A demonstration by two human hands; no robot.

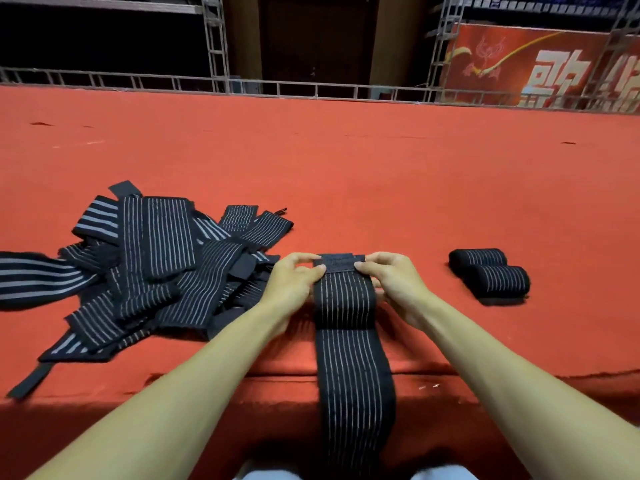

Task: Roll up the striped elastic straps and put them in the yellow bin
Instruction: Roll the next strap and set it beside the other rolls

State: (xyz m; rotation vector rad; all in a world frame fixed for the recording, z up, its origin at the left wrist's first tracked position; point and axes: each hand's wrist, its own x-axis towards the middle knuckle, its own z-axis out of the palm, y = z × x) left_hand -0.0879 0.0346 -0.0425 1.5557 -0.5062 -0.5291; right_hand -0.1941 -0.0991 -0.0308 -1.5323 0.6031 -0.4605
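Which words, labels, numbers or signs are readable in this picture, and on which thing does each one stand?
Banner: two large white Chinese characters, cut off at the bottom and at the picture's right edge; not surely readable.
Strap, black end patch: any print is too blurred to read.
No other text is visible.

Centre: black elastic strap (pixel 346 306) with thin white lengthwise stripes, lying flat on the red-covered bench (pixel 346 168), its near length hanging over the front edge. Its far end, a plain black tab, is folded back and pinched at either corner by the left hand (pixel 294 282) and the right hand (pixel 394 282). Left: loose pile of unrolled striped straps (pixel 156 265), overlapping at mixed angles. Right: two rolled striped straps (pixel 498 277), side by side and touching.
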